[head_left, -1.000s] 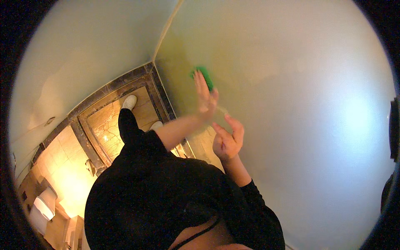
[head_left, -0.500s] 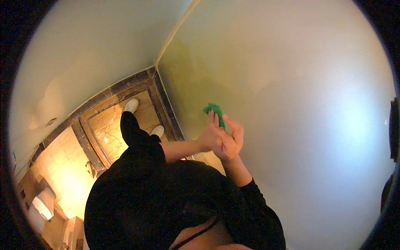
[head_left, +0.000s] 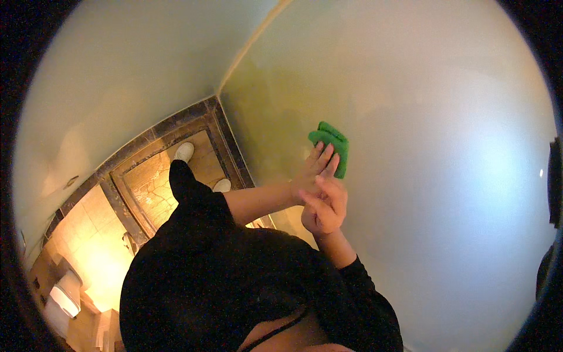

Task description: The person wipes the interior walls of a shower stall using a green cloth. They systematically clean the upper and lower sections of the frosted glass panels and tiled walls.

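Observation:
My left hand (head_left: 319,164) lies with its fingers stretched over a folded green cloth (head_left: 341,157), holding it against the smooth pale wall (head_left: 410,176). The cloth's upper edge and right side stick out past the fingertips. Just below and to the right, my right hand (head_left: 325,205) is raised close to the left wrist and overlaps it in view. Its fingers are loosely bent and apart, and no object shows in them.
A second pale wall (head_left: 135,76) meets this one at a corner on the left. Below lie a tiled floor (head_left: 155,182) with a dark stone border (head_left: 158,130) and my white shoes (head_left: 184,152). A white fixture (head_left: 64,298) stands at lower left.
My left hand and the green cloth have moved up and to the right along the wall, and more of the cloth shows. My right hand has shifted only slightly.

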Tool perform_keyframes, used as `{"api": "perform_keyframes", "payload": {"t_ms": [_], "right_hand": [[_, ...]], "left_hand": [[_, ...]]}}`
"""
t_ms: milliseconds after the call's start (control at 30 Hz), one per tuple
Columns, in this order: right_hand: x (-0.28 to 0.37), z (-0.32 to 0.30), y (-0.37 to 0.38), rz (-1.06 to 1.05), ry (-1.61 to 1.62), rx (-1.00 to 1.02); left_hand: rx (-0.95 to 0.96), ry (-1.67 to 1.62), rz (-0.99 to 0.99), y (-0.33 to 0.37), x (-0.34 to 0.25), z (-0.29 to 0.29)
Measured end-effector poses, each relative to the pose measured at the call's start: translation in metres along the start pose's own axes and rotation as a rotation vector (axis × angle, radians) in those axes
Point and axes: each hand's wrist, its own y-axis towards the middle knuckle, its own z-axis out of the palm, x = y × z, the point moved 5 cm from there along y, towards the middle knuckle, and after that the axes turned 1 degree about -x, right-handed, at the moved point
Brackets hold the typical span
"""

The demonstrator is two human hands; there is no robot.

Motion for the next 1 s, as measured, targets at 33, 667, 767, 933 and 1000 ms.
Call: {"api": "perform_keyframes", "payload": {"t_ms": [33,667,767,933,1000], "right_hand": [[0.004,-0.003,0.010,-0.008,-0.015,-0.002],[0.026,-0.058,0.050,-0.045,-0.093,-0.185],[0.027,-0.049,0.051,-0.056,-0.122,-0.138],[0.025,-0.029,0.065,-0.056,-0.083,-0.076],[0.025,-0.027,0.088,-0.075,-0.066,-0.113]], "left_hand": [[0.007,-0.029,0.079,-0.008,0.003,-0.005],[-0.167,0.075,0.073,0.182,0.043,-0.054],[-0.280,-0.062,-0.311,0.179,0.108,-0.081],[-0.088,-0.098,-0.271,0.160,0.077,-0.084],[0.011,-0.157,0.000,0.185,0.041,-0.086]]}}
